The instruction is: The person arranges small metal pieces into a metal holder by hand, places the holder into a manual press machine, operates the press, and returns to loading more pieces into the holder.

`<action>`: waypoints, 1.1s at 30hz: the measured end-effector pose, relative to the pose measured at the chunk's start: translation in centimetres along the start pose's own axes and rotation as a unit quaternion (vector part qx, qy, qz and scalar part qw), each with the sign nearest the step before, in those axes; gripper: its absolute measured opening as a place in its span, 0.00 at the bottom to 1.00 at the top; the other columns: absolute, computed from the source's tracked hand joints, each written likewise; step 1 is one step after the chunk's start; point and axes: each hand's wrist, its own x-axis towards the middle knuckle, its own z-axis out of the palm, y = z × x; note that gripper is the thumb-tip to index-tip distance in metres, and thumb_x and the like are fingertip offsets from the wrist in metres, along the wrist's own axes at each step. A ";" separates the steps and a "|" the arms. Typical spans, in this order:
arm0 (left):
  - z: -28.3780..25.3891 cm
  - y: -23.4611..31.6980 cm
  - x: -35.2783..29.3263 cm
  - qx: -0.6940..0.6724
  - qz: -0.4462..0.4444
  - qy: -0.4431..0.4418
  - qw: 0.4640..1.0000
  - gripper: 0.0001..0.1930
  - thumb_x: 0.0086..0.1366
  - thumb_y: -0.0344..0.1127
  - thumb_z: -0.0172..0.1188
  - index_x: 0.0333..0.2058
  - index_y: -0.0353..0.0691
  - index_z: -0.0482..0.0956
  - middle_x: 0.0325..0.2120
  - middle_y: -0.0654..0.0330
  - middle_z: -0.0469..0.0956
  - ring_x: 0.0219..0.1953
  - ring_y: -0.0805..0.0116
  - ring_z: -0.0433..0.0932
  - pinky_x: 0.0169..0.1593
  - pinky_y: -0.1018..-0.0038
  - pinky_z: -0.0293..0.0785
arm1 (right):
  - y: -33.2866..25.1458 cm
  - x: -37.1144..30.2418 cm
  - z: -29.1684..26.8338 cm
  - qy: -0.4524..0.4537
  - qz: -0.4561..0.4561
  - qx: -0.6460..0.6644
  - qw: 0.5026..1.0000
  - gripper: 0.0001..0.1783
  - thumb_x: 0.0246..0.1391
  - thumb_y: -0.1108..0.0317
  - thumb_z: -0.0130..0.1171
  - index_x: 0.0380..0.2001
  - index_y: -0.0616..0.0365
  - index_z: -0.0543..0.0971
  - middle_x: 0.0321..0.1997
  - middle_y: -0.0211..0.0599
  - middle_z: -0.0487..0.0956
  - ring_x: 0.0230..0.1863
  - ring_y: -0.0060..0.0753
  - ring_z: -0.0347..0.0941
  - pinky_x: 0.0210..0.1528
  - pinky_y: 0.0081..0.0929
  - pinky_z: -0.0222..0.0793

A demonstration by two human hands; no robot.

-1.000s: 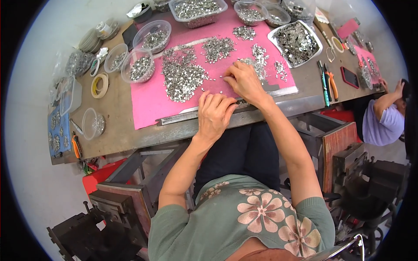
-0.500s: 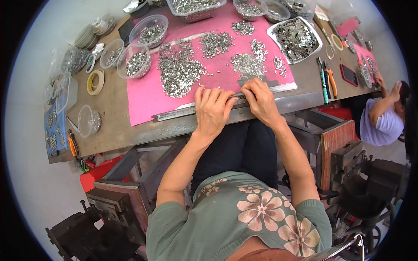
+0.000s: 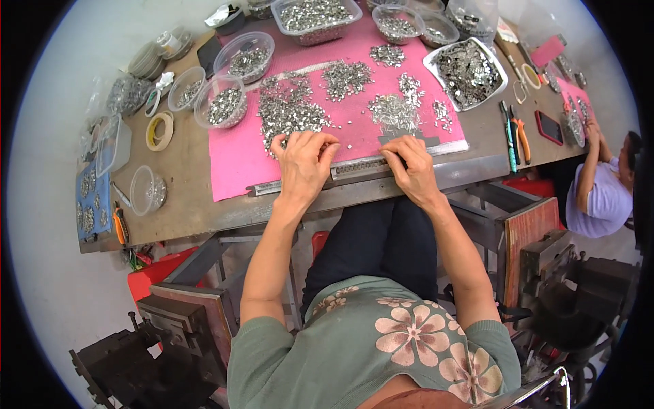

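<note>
My left hand (image 3: 303, 165) is bent over the near edge of a pile of small shiny metal pieces (image 3: 289, 117) on a pink mat (image 3: 228, 167). Its thumb and forefinger are pinched together, and whatever they hold is too small to make out. My right hand (image 3: 413, 170) has its fingers curled above the right part of a dark slotted metal strip (image 3: 359, 168) at the bench's front edge. Its fingertips hide what they grip, if anything. A close row of tiny parts shows in the strip between my hands. Thin silvery pieces (image 3: 394, 112) lie heaped beyond my right hand.
Clear plastic tubs (image 3: 225, 108) of metal pieces stand left and along the back. A white tray (image 3: 501, 88) of metal parts sits right, near orange-handled pliers (image 3: 522, 142) and a red-edged phone (image 3: 549, 127). Tape (image 3: 159, 131) lies left. Another person (image 3: 599, 191) sits far right.
My hands were close together over the strip and have moved apart. The left went left and up to the metal pile; the slotted strip now shows between them.
</note>
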 end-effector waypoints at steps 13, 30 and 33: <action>1.8 0.0 1.2 0.052 0.069 -0.036 0.996 0.05 0.59 0.38 0.70 0.33 0.48 0.85 0.28 0.66 0.77 0.39 0.65 0.75 0.60 0.52 0.55 | 2.0 6.6 4.6 -0.077 -0.064 -0.117 0.988 0.06 0.56 0.68 0.64 0.35 0.58 0.82 0.31 0.39 0.76 0.39 0.44 0.73 0.47 0.40 0.63; 1.5 2.7 -1.3 -0.053 0.070 -0.018 0.996 0.04 0.63 0.32 0.66 0.36 0.44 0.82 0.29 0.67 0.79 0.35 0.68 0.77 0.59 0.60 0.57 | -0.1 -1.1 -0.9 -0.016 -0.025 -0.054 0.998 0.04 0.55 0.76 0.64 0.34 0.58 0.81 0.37 0.33 0.78 0.39 0.39 0.72 0.44 0.35 0.64; 0.9 1.6 -1.0 -0.055 0.042 0.010 0.998 0.04 0.63 0.32 0.66 0.36 0.44 0.82 0.29 0.66 0.78 0.35 0.69 0.77 0.58 0.62 0.57 | 0.0 -1.2 -0.8 -0.013 -0.017 -0.039 0.999 0.04 0.55 0.76 0.64 0.35 0.58 0.81 0.36 0.33 0.78 0.40 0.39 0.72 0.44 0.35 0.63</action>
